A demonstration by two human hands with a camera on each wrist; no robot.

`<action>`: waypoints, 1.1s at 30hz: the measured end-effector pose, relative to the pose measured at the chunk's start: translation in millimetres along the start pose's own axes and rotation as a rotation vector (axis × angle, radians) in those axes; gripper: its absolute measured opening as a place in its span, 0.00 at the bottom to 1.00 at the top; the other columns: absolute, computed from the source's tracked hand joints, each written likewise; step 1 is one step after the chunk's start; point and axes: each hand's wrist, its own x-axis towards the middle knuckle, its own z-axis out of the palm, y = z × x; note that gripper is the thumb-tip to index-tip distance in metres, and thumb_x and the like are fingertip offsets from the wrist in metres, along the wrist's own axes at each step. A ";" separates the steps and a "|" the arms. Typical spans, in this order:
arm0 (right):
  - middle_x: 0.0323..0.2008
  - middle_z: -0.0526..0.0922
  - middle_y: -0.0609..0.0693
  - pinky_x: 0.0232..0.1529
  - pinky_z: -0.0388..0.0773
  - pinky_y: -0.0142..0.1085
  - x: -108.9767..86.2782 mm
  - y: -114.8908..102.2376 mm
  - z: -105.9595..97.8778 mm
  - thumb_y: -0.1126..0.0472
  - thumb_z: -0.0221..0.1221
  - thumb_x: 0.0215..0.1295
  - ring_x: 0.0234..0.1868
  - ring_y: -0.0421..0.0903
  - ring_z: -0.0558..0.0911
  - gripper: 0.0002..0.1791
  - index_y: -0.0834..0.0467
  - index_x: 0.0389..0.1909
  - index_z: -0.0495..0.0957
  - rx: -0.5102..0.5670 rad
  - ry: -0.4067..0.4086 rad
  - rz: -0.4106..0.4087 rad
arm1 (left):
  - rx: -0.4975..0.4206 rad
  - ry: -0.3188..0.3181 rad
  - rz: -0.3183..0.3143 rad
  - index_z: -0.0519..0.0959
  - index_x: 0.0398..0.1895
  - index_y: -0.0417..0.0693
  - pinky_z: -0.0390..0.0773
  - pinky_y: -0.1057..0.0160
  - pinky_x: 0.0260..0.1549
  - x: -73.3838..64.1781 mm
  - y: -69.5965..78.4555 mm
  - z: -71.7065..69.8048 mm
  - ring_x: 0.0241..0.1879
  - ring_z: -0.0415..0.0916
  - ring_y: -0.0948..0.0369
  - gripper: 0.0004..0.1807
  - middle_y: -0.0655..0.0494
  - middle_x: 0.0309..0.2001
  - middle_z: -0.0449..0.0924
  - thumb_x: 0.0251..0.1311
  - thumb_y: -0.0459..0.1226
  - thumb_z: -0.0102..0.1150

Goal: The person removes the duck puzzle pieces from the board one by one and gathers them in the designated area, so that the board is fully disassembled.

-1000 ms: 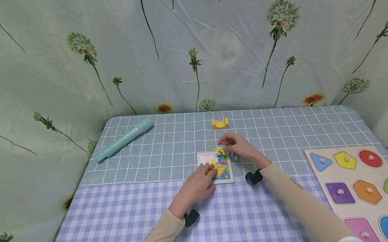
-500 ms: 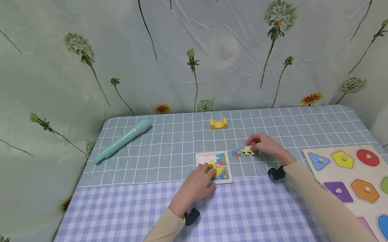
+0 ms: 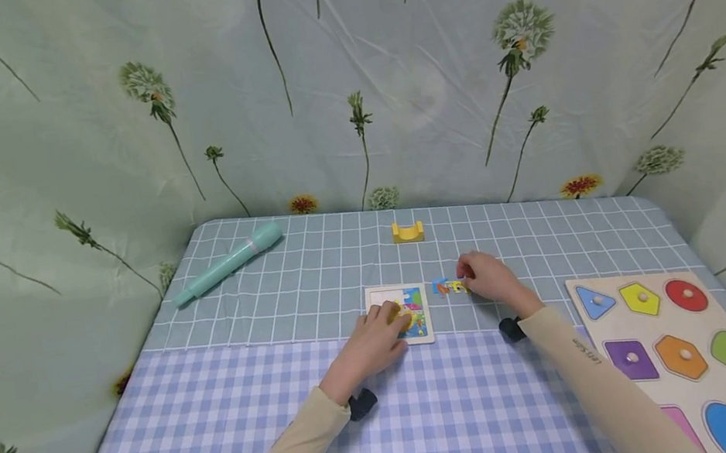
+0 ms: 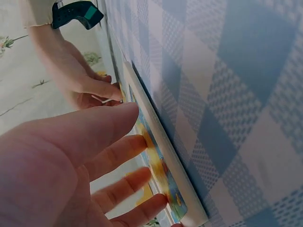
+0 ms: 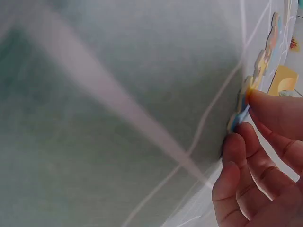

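My left hand [image 3: 368,345] lies over a small wooden-framed jigsaw puzzle [image 3: 427,338], fingertips resting on its picture of a yellow figure on blue. Those fingers [image 4: 124,150] are spread and fairly straight in the left wrist view. To the right of the frame, my right hand [image 3: 492,281] pinches a yellow and blue jigsaw piece [image 5: 245,97] by its edge, thumb on one side and fingers at its end. Beside that piece lies a blue and orange piece [image 3: 441,287] on the cloth. The upper left of the puzzle shows bare pale wood.
A yellow curved block [image 3: 409,233] sits behind the puzzle. The teal tube-shaped object [image 3: 228,265] lies at the back left. A large wooden shape board [image 3: 646,329] with knobbed pieces takes up the right side. Flowered fabric [image 3: 311,70] hangs behind the table.
My right hand went from above the puzzle to the right with a piece, set it down on the cloth, then slid left toward the blue and orange piece. My left hand stayed on the puzzle.
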 end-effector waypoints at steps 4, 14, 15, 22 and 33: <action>0.26 0.73 0.52 0.31 0.69 0.40 1.4 -6.4 3.5 0.74 0.58 0.54 0.29 0.48 0.71 0.05 0.63 0.31 0.76 0.065 0.048 -0.061 | -0.001 -0.018 0.003 0.71 0.65 0.48 0.67 0.47 0.55 -1.0 0.7 0.2 0.62 0.61 0.52 0.24 0.49 0.65 0.63 0.67 0.42 0.55; 0.42 0.76 0.53 0.41 0.73 0.41 11.4 -41.9 28.1 0.67 0.62 0.59 0.39 0.48 0.74 0.17 0.61 0.50 0.80 0.151 -0.108 -0.256 | 0.022 -0.026 0.006 0.71 0.65 0.48 0.68 0.46 0.54 -1.1 0.3 -0.8 0.63 0.61 0.52 0.25 0.50 0.65 0.64 0.66 0.42 0.56; 0.43 0.75 0.53 0.41 0.72 0.41 12.2 -44.3 29.9 0.67 0.62 0.59 0.39 0.48 0.74 0.17 0.60 0.51 0.80 0.121 -0.117 -0.266 | 0.025 -0.028 0.005 0.71 0.65 0.48 0.68 0.46 0.54 -0.7 0.4 -0.6 0.63 0.61 0.52 0.25 0.50 0.65 0.64 0.66 0.42 0.55; 0.46 0.73 0.54 0.48 0.71 0.46 12.6 -51.7 35.4 0.67 0.61 0.60 0.46 0.51 0.72 0.11 0.55 0.43 0.83 0.011 -0.141 -0.310 | 0.046 -0.023 0.002 0.72 0.65 0.48 0.69 0.47 0.52 -0.5 1.5 -0.2 0.61 0.62 0.52 0.24 0.50 0.62 0.67 0.67 0.43 0.55; 0.45 0.73 0.55 0.52 0.70 0.49 13.3 -58.0 37.4 0.74 0.58 0.57 0.49 0.53 0.72 0.15 0.55 0.42 0.79 0.101 -0.153 -0.274 | 0.050 -0.025 -0.008 0.73 0.64 0.48 0.71 0.48 0.50 0.5 3.1 -1.8 0.60 0.64 0.52 0.24 0.50 0.60 0.69 0.66 0.43 0.55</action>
